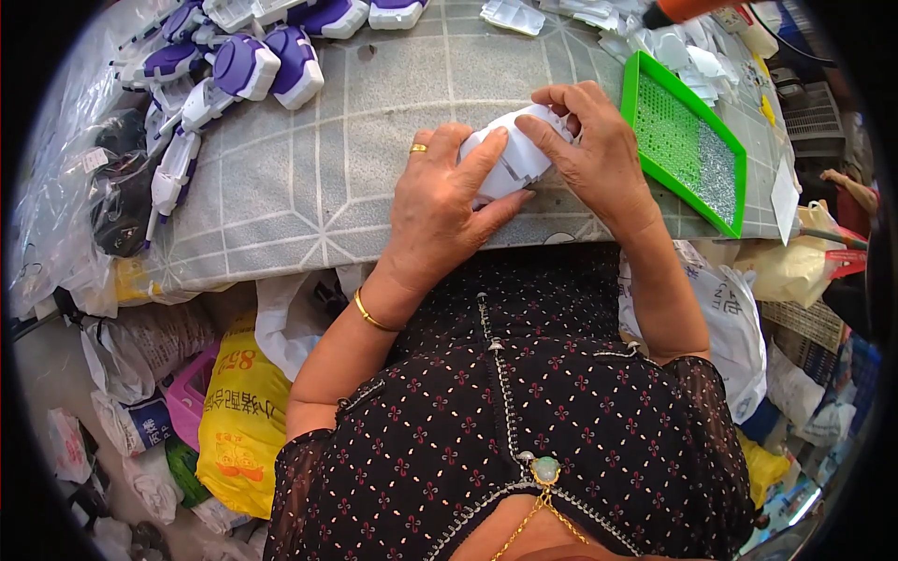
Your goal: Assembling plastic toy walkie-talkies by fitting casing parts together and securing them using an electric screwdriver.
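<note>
Near the table's front edge, both my hands are closed on a white plastic casing [510,161]. My left hand [438,192] wraps its left side, thumb along the near edge and fingers over the top. On the far right end, my right hand [599,145] grips with thumb and bent fingers; what its fingertips touch is partly hidden. Just right of that hand lies a bright green tray [645,159] with a perforated-looking bottom and many small shiny metal pieces, too small to tell apart.
Purple and white plastic assemblies [245,67] pile up at the far left, beside black round items [120,182] under clear plastic. White plastic parts [697,61] lie at the far right, under an orange tool's dark tip [658,16]. A yellow bag [245,421] stands below the table.
</note>
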`<state>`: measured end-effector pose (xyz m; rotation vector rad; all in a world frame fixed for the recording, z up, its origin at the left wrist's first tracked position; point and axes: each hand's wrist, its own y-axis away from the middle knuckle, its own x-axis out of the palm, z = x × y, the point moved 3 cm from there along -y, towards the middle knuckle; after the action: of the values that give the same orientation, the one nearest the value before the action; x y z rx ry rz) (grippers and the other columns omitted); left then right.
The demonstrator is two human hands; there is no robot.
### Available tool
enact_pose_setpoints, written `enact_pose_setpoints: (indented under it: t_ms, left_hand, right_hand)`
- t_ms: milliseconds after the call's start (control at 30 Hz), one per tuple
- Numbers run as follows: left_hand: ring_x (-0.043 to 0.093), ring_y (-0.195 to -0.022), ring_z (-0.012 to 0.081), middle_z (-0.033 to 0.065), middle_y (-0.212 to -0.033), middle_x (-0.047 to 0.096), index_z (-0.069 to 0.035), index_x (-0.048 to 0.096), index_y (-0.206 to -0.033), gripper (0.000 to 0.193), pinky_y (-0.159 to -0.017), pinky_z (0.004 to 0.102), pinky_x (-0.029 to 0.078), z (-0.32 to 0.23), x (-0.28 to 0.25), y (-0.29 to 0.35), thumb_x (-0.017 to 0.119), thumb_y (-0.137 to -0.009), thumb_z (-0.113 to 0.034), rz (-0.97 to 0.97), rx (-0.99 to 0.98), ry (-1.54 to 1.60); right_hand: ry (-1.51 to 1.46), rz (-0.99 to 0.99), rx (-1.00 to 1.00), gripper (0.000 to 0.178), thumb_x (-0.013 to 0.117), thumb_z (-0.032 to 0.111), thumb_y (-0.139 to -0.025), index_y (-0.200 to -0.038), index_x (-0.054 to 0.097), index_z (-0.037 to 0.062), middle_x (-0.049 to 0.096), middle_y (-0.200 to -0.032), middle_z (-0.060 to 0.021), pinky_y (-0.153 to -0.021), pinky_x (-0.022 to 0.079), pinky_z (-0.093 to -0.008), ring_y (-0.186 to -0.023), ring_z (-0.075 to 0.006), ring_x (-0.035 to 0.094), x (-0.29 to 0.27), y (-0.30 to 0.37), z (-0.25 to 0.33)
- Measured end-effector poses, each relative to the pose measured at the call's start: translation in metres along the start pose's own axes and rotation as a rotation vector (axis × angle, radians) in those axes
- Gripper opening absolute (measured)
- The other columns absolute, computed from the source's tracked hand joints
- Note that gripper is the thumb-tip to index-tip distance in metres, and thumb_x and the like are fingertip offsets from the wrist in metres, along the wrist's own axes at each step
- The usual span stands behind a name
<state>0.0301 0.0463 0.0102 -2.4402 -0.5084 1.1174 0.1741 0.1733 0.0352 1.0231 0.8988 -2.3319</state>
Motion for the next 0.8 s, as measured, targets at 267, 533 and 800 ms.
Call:
enact_pose_setpoints:
  t_ms: [267,533,800]
  left_hand:
    - [0.058,-0.097,0.0372,0.0161,-0.112,0.06,-0.003,0.054,-0.134,0.076,-0.084,0.0461,0.05,0.003,-0.002,-0.003,0.089,-0.072,-0.028,-0.021,0.037,0.01]
    - [0.059,-0.1,0.04,0.0196,-0.116,0.061,-0.001,0.045,-0.14,0.087,-0.088,0.0475,0.049,0.002,-0.004,-0.002,0.09,-0.073,-0.031,-0.022,-0.053,0.079]
    - [0.059,-0.101,0.0406,0.0204,-0.117,0.06,-0.001,0.045,-0.14,0.087,-0.089,0.0484,0.048,0.003,-0.002,-0.003,0.091,-0.072,-0.031,-0.023,-0.044,0.069]
  right_hand:
    - [-0.601,0.166,0.287,0.027,0.076,0.019,-0.096,-0.115,0.073,0.0013,0.069,-0.092,0.0003,-0.066,0.048,-0.0208,-0.077,-0.0047,0.058,-0.009,-0.014,-0.015]
    - [-0.848,0.151,0.455,0.024,0.073,0.018,-0.097,-0.117,0.073,0.0022,0.071,-0.095,-0.0002,-0.056,0.041,-0.0165,-0.076,-0.002,0.059,-0.002,-0.012,-0.018]
    - [-0.597,0.067,0.31,0.022,0.075,0.016,-0.096,-0.112,0.075,0.0006,0.072,-0.092,-0.0005,-0.065,0.049,-0.0181,-0.077,-0.0034,0.062,-0.001,-0.009,-0.015]
